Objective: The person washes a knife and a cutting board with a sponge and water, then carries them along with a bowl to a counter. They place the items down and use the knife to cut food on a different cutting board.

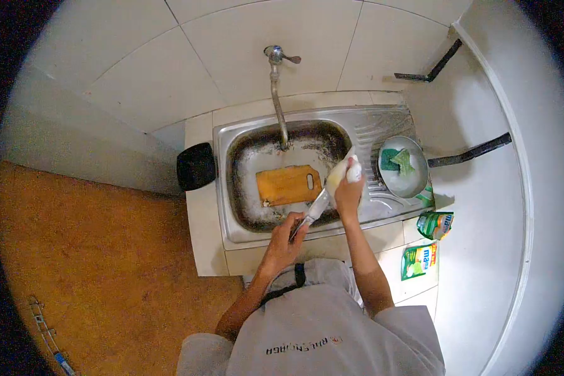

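Observation:
My left hand (283, 246) is closed around the dark handle of a knife (318, 205), whose blade points up and to the right over the sink's front right corner. Fingers of my right hand (349, 197) are wrapped round a pale, foam-covered sponge or cloth (336, 177) near the blade's far end. Foam hides part of those fingers and the blade tip. Below, in the steel sink (220, 188), lies a wooden cutting board (285, 186) with a slot handle.
On the drainboard (373, 125) at the right is a round bowl (422, 178) holding suds, a green scouring pad (390, 159) and a light green piece (405, 164). Two green soap pouches (433, 224) lie nearer me. A faucet (276, 75) hangs over the sink; a black container (195, 167) stands left.

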`<state>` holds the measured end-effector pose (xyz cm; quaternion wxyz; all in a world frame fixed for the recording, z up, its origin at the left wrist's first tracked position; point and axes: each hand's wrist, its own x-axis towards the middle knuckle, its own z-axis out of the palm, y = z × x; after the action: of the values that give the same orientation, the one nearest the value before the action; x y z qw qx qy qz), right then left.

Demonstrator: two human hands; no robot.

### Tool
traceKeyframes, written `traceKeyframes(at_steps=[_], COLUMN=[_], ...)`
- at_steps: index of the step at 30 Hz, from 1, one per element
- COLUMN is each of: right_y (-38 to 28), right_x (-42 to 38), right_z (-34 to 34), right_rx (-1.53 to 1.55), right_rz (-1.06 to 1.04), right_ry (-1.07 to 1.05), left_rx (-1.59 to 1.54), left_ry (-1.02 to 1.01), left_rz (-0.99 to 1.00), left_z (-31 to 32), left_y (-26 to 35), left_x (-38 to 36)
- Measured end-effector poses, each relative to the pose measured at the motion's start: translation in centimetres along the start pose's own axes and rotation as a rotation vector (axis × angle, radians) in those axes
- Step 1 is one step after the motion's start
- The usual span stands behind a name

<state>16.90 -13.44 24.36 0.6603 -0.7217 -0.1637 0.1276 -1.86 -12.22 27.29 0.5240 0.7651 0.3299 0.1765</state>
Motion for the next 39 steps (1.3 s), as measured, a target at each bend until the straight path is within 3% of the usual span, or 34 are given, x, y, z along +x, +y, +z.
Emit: traceKeyframes(at_steps=[2, 5, 9, 11, 12, 16, 18, 22, 24, 28, 31, 32, 33, 35, 36, 38, 39], right_y=[0.3, 2.8, 0.9, 1.1, 0.9, 0.7, 3.1, 1.9, 2.4, 0.9, 1.9, 3.0, 2.4, 6.6, 6.1, 3.8, 4.0], right_x=[0.1, 2.9, 3.5, 2.0, 1.9, 1.6, 3.6, 6.7, 8.0, 6.6, 4.4, 3.6, 2.6, 0.6, 0.0, -1.0, -1.3], right_z=[-0.4, -1.7, -1.4, -1.0, -0.4, -1.1, -1.9, -3.4, -3.8, -4.8, -4.3, -4.3, -3.7, -2.1, -1.9, -1.3, -0.6], right_rx=[0.028, -0.160, -0.058, -0.210, -0.025, -0.066, -0.252, -0.310, -0.214, 0.019, -0.087, 0.107, 0.088, -0.027, -0.028, 0.644, 0.648], right_rz=[0.094, -0.092, 0.064, -0.197, -0.239, -0.112, -0.291, -0.334, -0.205, -0.027, 0.156, 0.124, 0.314, 0.073, 0.072, 0.572, 0.575], right_ry=[0.001, -0.085, -0.062, 0.000, 0.009, -0.099, -0.099, -0.020, 0.126, 0.165, 0.240, 0.071, 0.060, 0.046, 0.048, -0.259, -0.263], left_rx=[-0.055, -0.061, -0.069, -0.039, -0.009, -0.030, -0.001, -0.027, -0.081, -0.044, -0.149, -0.109, -0.072, -0.054, -0.036, -0.043, -0.054], left_ry=[-0.002, -0.011, -0.036, -0.033, -0.029, -0.058, -0.025, -0.049, -0.108, -0.032, -0.018, -0.012, -0.007, 0.023, 0.053, 0.047, 0.042], left_rz=[-0.008, 0.000, -0.023, -0.008, 0.003, -0.060, 0.010, 0.061, -0.054, -0.102, -0.137, -0.140, -0.143, -0.112, -0.081, -0.104, -0.127], left_z=[0.2, -0.2, -0.4, -0.5, -0.6, -0.9, -0.8, -1.3, -1.3, -0.8, -0.5, -0.6, -0.7, -0.5, -0.4, -0.2, -0.2], left_y=[-0.2, 0.0, -0.3, 0.3, 0.4, 0.3, 0.2, -0.2, -0.6, -0.5, -1.8, -1.5, -1.4, -1.9, -2.1, -1.7, -1.5], left_x=[-0.5, -1.0, -0.9, -0.5, -0.3, -0.5, -0.5, -0.6, -0.8, -0.7, -0.4, -0.2, 0.1, 0.6, 0.9, 1.2, 1.4])
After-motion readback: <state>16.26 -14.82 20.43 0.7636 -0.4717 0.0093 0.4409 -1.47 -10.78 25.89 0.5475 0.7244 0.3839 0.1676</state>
